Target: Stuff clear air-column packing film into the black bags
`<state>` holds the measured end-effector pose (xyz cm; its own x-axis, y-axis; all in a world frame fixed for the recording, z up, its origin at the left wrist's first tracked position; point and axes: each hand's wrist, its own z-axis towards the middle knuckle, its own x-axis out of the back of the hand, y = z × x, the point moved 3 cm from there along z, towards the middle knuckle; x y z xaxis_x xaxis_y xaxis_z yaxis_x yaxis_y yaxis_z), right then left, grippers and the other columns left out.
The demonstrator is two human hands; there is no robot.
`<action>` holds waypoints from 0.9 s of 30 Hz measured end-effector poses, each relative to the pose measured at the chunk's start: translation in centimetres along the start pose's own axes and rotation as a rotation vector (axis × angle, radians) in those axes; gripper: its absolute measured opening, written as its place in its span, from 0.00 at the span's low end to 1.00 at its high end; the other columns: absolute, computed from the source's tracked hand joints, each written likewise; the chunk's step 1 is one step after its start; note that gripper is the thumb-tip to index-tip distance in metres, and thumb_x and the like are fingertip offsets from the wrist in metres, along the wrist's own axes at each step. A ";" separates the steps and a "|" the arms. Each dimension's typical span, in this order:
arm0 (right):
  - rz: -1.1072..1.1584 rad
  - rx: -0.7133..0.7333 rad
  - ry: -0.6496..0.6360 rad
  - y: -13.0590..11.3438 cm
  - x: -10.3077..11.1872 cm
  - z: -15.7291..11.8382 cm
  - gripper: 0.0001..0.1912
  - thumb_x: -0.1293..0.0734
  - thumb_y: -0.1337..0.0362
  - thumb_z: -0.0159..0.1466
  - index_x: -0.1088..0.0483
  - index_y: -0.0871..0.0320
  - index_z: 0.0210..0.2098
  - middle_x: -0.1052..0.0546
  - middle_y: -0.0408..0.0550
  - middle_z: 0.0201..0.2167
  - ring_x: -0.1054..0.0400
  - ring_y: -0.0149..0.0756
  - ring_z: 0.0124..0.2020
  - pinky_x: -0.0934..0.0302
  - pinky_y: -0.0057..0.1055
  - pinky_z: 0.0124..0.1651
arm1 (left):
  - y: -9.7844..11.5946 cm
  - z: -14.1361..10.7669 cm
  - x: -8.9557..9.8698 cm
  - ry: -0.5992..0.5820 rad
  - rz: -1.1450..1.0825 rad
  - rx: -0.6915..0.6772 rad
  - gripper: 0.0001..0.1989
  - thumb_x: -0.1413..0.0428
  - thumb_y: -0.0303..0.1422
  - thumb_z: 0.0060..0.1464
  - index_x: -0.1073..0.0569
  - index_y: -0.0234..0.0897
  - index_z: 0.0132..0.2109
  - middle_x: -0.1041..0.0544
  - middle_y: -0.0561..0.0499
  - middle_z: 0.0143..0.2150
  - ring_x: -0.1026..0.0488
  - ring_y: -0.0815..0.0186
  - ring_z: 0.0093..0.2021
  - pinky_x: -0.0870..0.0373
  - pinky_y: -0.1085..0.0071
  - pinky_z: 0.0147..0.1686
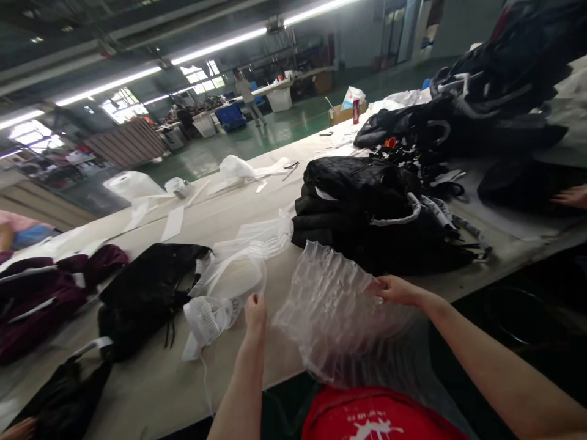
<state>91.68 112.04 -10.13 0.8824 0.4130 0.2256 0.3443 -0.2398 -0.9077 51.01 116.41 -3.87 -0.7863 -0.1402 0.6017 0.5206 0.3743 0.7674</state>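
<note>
My right hand (397, 289) pinches the right edge of a crinkled sheet of clear plastic (325, 299), which hangs over the table's front edge. My left hand (255, 313) is closed at the plastic's left, beside a small white fan (206, 319); whether it holds anything is too small to tell. Behind it lie more clear plastic pieces (270, 235). A pile of black bags (348, 214) sits just beyond the plastic sheet. Left of the fan is a single black bag (147, 287) with a wrapped handle.
Maroon bags (41, 299) lie at the far left. Dark bags (486, 104) are heaped at the back right, near a red can (356, 112). Scissors (290, 165) rest on the long table (220, 214). Other people's hands show at the right edge and bottom left.
</note>
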 end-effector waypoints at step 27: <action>-0.021 -0.029 0.207 -1.2 8.3 -12.1 0.22 0.28 0.47 0.49 0.24 0.62 0.30 0.25 0.46 0.25 0.34 0.31 0.27 0.41 0.27 0.35 | 28.1 -3.3 -14.8 -1.140 1.037 -0.710 0.13 0.32 0.34 0.31 0.21 0.34 0.28 0.22 0.50 0.26 0.25 0.61 0.33 0.33 0.72 0.36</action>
<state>102.46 105.16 -2.85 0.9211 0.2292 0.3147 0.3695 -0.2600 -0.8921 78.38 126.01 9.54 0.2981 0.6822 0.6676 0.7189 -0.6206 0.3131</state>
